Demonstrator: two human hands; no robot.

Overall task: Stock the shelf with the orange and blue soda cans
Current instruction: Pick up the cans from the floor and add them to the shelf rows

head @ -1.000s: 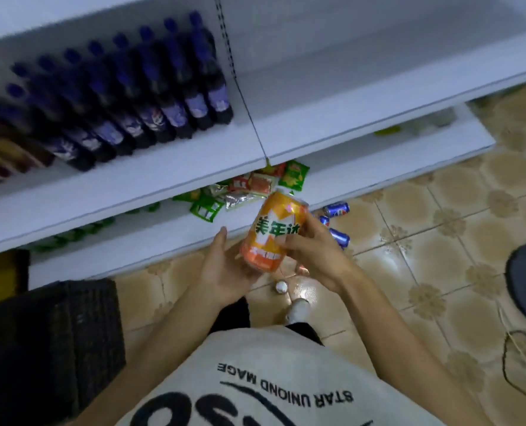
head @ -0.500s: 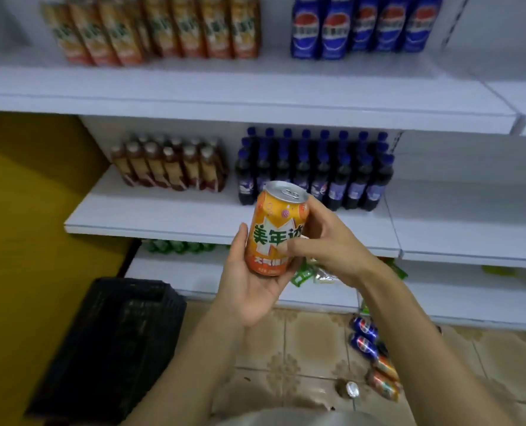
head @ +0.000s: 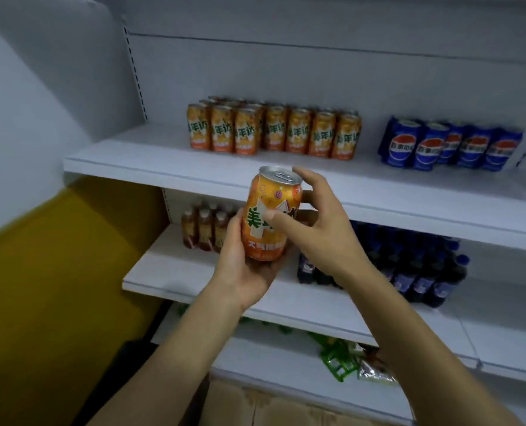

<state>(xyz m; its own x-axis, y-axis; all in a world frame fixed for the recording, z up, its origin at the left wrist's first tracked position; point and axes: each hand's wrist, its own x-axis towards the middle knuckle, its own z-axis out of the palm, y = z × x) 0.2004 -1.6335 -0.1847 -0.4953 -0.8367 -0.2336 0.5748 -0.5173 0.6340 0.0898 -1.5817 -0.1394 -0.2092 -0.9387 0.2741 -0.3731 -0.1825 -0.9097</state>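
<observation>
Cradling the lower body of the orange can [head: 260, 195] from 7 o'clock with the left hand [head: 246, 269], fingers curling behind it; gripping its upper half from 3 o'clock with the right hand [head: 323, 232], thumb pressing the label. Keeping it nearly upright, long axis pointing to 12. Facing, at 12 o'clock and well apart on the upper shelf [head: 151, 161], the orange row [head: 274, 130], blue cans [head: 449, 146] sitting at 2. Probably calling for lifting up and forward, both hands being equally near.
</observation>
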